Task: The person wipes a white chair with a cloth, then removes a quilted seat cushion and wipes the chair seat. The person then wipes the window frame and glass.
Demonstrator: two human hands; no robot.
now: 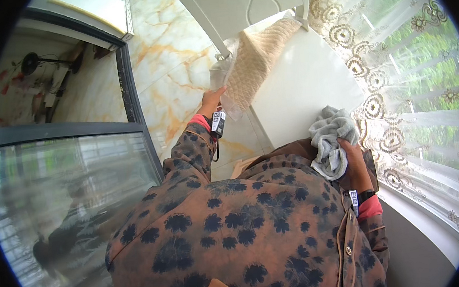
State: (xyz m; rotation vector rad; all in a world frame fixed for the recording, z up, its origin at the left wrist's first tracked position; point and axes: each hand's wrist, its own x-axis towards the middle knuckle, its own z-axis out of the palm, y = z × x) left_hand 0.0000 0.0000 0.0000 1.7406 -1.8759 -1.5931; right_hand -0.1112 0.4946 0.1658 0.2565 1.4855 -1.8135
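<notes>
My left hand [214,102] reaches forward, its fingers closed at the sheer, pale edge of a beige quilted cloth [265,54]. That cloth lies partly on a smooth white surface [310,78] and hangs over its left side. On the right, my right hand [353,158] grips a crumpled grey cloth [330,138], held close to my body by the surface's near edge. Some of its fingers are hidden behind the folds. Both wrists carry small strapped devices.
A white furniture panel [250,1] with a wavy groove stands beyond the quilted cloth. Sheer embroidered curtains [375,78] hang along the window at right. To the left is a dark-framed glass door [73,210], with marble-patterned floor tiles [169,56] beside it.
</notes>
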